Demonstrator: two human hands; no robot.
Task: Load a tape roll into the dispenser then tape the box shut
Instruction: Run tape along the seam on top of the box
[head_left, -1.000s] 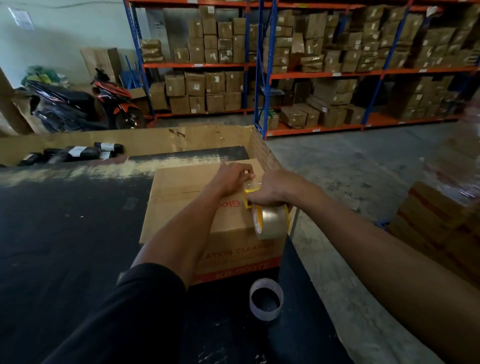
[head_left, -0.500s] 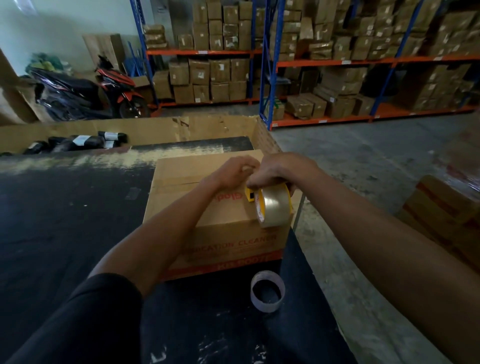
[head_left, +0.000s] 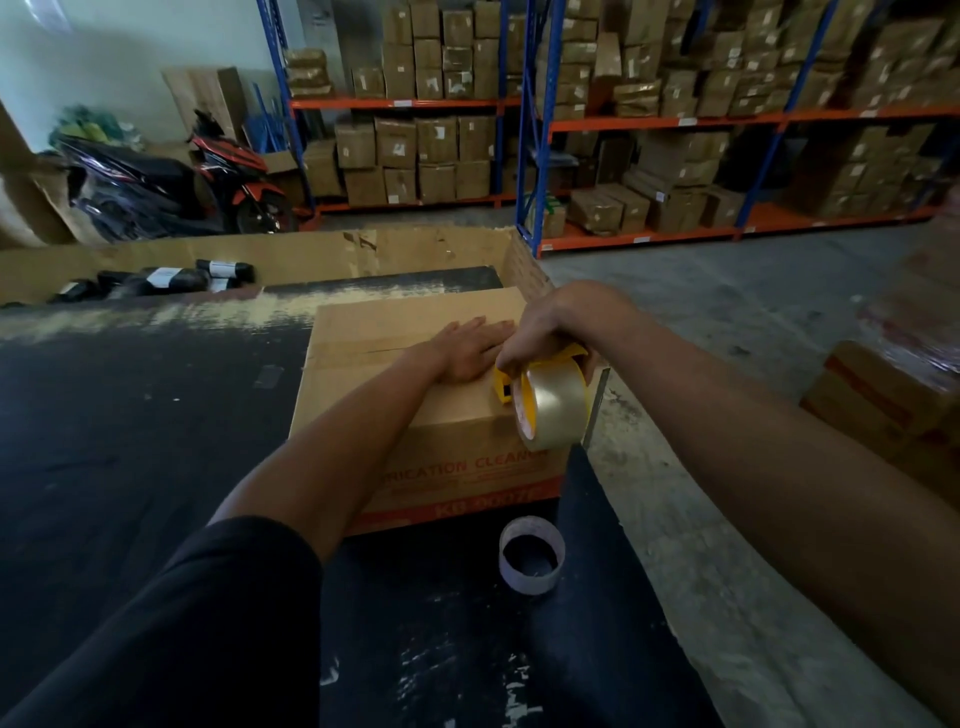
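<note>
Left hand lying spread flat, pinning box flaps; right hand, at its 3 o'clock, gripping loaded dispenser, readying seam taping.

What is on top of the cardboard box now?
On the cardboard box, the left hand lies flat and the right hand holds the yellow tape dispenser. The seam beneath the hands is covered.

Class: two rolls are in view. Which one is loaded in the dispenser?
The clear tape roll in the yellow dispenser, held by the right hand. The empty core lies on the table.
</note>
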